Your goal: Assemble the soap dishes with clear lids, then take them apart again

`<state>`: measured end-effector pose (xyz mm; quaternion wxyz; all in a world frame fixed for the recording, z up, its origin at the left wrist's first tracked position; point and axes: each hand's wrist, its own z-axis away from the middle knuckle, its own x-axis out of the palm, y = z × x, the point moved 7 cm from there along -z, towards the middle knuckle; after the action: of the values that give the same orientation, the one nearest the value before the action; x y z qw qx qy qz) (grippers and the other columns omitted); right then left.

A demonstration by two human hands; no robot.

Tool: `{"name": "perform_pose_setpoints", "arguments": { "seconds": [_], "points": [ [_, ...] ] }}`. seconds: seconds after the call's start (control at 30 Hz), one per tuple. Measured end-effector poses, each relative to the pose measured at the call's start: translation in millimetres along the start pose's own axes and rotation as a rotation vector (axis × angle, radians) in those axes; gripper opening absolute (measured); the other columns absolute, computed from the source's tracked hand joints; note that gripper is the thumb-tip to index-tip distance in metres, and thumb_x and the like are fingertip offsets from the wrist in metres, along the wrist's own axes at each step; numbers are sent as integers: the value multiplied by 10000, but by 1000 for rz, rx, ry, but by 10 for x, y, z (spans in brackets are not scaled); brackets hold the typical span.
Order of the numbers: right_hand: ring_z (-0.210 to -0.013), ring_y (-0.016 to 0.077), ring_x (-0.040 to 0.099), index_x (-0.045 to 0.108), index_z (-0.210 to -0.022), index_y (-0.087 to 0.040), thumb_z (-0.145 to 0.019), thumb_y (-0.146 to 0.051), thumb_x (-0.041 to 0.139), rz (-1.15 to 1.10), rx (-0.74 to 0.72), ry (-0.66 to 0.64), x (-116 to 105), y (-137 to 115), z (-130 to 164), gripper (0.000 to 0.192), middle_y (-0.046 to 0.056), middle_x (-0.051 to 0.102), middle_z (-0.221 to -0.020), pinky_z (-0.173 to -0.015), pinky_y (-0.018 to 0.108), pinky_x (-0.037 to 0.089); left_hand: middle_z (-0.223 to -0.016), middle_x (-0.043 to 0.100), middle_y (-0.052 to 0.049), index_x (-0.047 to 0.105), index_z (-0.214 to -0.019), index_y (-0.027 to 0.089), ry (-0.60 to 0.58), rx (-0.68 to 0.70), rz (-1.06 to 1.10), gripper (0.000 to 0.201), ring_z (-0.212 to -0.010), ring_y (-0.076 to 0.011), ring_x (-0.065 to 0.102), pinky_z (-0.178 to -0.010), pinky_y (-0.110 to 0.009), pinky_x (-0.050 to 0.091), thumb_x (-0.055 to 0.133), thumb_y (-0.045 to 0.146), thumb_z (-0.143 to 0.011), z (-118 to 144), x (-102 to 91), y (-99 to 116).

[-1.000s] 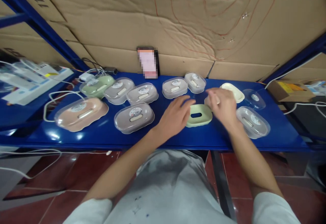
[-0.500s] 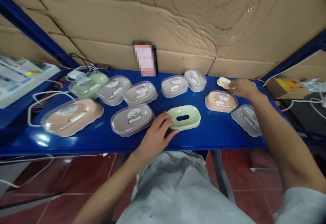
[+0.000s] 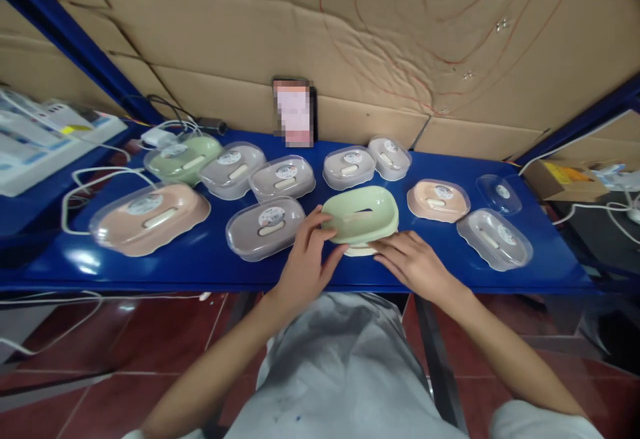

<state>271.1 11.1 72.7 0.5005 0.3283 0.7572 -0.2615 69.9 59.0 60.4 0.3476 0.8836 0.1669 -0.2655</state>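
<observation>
Facing tall cardboard sheeting [image 3: 225,39] drawn with red lines, above red floor tiles [image 3: 160,339]. Working on a glossy blue tabletop [image 3: 435,242], probably letting smooth plastic slide easily. Holding a pale green slotted plastic dish [image 3: 350,222] near the middle, just right of a grey clear-lidded box [image 3: 250,232]; pinching its left end between fingers and thumb of the left hand [image 3: 306,252]. Pinching, with the right hand [image 3: 413,262], a cream piece [image 3: 356,252] showing below the dish's near rim. Apparently handling light, stiff, slightly slippery plastic, hardly fragile; probably gripping best by opposite rim ends.
</observation>
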Motion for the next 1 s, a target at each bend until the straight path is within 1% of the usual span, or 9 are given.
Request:
{"name": "perform_pose_setpoints", "arguments": {
  "seconds": [0.13, 0.2, 0.27, 0.33, 0.47, 0.63, 0.8, 0.9, 1.0],
  "points": [
    [-1134, 257, 765, 697, -1384, -308, -1054, -258, 678, -63, 66, 182, -185, 162, 117, 334, 59, 803, -1241, -973, 433, 596, -1455, 588, -144, 514, -1279, 243, -117, -13, -9, 194, -1583, -334, 472, -1252, -564, 507, 579, 270, -1099, -10, 99, -10],
    [-1296, 322, 709, 645, -1475, -319, -1025, -339, 729, -22, 143, 226, -230, 286, 164, 458, 107, 732, -1419, -1061, 506, 586, -1466, 585, -149, 522, -1282, 238, -165, -2, -6, 185, -1590, -330, 463, -1260, -558, 502, 563, 276, -1105, -20, 146, -1],
    [-1458, 368, 597, 584, -1549, -307, -1018, -409, 736, -12, 151, 149, -146, 341, 157, 562, 136, 618, -1582, -1151, 577, 544, -1461, 588, -154, 534, -1265, 227, -193, 20, -9, 164, -1588, -325, 465, -1259, -545, 506, 550, 278, -1110, -30, 180, 10],
    [-1511, 357, 550, 587, -1545, -304, -1040, -382, 702, -39, 106, 67, -27, 332, 134, 524, 117, 614, -1594, -1182, 586, 531, -1436, 602, -150, 553, -1242, 222, -203, 42, -24, 147, -1576, -323, 479, -1258, -540, 508, 559, 275, -1105, -36, 200, 18],
    [-1474, 342, 590, 678, -1438, -316, -1048, -305, 681, -24, 112, 72, 56, 355, 144, 390, 83, 700, -1496, -1166, 579, 550, -1388, 619, -144, 608, -1228, 218, -238, 79, -85, 186, -1542, -351, 504, -1248, -563, 516, 650, 286, -1060, -33, 235, 42],
    [-1438, 340, 617, 670, -1456, -303, -1034, -368, 704, -58, 151, 68, 89, 434, 185, 428, 99, 725, -1446, -1178, 580, 549, -1422, 613, -155, 642, -1340, 218, -323, 115, -144, 285, -1546, -364, 500, -1250, -590, 513, 637, 264, -1059, -26, 301, 77],
    [-1444, 335, 615, 654, -1484, -323, -1061, -288, 649, 31, 128, 23, 148, 305, 161, 425, 85, 700, -1496, -1167, 573, 547, -1414, 636, -142, 702, -1282, 218, -297, 118, -148, 237, -1511, -361, 543, -1230, -559, 542, 637, 239, -1055, -13, 284, 60],
    [-1440, 322, 618, 605, -1532, -309, -1078, -309, 619, 51, 126, 29, -66, 415, 224, 455, 97, 667, -1540, -1187, 556, 515, -1418, 643, -143, 703, -1291, 209, -279, 121, -150, 250, -1500, -364, 556, -1226, -550, 547, 651, 235, -1048, -2, 266, 60],
    [-1426, 328, 623, 634, -1491, -261, -1088, -340, 568, 158, 384, 172, -628, 1082, 456, 416, 145, 691, -1491, -1193, 527, 487, -1395, 648, -155, 691, -1281, 184, -267, 154, -188, 238, -1478, -374, 571, -1201, -550, 565, 641, 258, -1061, 4, 255, 87]
  ]
}}
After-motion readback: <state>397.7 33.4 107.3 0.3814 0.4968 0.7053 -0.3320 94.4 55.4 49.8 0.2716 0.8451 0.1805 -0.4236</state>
